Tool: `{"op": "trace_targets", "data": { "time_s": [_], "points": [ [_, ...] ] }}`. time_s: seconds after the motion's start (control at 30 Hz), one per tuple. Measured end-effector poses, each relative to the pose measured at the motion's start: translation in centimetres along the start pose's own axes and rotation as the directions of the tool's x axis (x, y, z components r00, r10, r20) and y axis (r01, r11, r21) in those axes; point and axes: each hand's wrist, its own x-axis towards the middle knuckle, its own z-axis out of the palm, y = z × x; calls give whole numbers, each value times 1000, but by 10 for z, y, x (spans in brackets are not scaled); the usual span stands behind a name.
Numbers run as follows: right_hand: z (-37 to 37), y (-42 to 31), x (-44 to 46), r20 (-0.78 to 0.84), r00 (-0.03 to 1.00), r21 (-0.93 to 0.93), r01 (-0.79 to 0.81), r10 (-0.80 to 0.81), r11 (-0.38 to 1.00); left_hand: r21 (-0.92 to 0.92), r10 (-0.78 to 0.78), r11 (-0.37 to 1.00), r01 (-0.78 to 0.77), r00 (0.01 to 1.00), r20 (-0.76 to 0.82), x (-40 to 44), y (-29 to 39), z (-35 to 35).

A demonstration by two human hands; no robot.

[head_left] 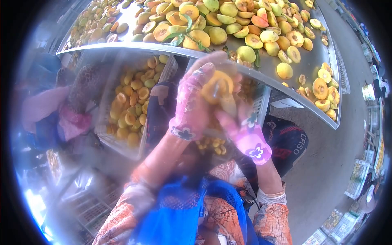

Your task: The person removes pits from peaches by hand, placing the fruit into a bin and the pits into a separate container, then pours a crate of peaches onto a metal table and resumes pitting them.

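Yellow fruit (217, 86) | between left grip (192, 98) and right grip (249, 132)

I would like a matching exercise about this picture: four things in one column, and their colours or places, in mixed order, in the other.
Things:
1. Held fruit
2. Gloves
3. Leaves
4. Crate at the left

Colours and places:
A. Pink, with flower prints
B. Green, among the piled fruit on the metal table
C. White, lower than the table
D. Yellow-orange, between the gloves

Pairs: 1-D; 2-A; 3-B; 4-C
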Motion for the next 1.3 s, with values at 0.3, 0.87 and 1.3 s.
{"op": "trace_targets", "data": {
  "time_s": [0.3,0.87,1.3],
  "points": [
    [-8,9,6,15,890,-330,435,-456,838,408,93,912,-37,989,-116,-12,4,1],
    [-17,9,7,-114,821,-86,553,-560,829,640,24,725,-255,938,347,7,23,-19],
    [-13,4,11,612,620,480,-785,-491,-393,382,-2,924,28,998,-68,13,-16,-28]
  ]
}}
